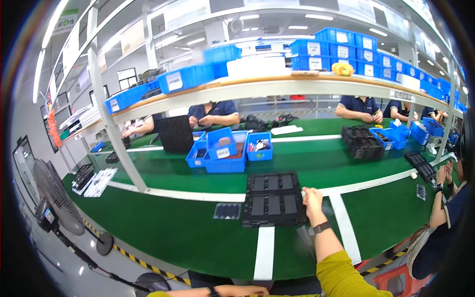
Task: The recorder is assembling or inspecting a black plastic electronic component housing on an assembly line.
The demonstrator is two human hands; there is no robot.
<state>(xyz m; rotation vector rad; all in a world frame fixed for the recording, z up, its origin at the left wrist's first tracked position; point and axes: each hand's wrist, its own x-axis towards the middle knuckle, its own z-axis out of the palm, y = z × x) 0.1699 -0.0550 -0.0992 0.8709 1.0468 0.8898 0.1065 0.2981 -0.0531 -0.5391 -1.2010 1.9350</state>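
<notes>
A black tray-like case (271, 204) with several rectangular panels in two rows lies on the green table. At its right edge is my right hand (312, 200), fingers curled together; whatever they may hold is hidden. Just below that wrist is a blurred grey, see-through thing (305, 235) that I cannot name. My left hand (251, 291) is low at the picture's lower edge, in front of the table and away from the case. It is partly cut off, and its fingers do not show clearly. Left of the case lies a small dark panel with several slots (227, 211).
Blue bins (225, 153) stand beyond the case, beneath a shelf (277, 83) loaded with more blue boxes. A shelf post (111, 109) rises at left, near a black fan (58, 198). A co-worker (448, 208) sits at right; others work across the table.
</notes>
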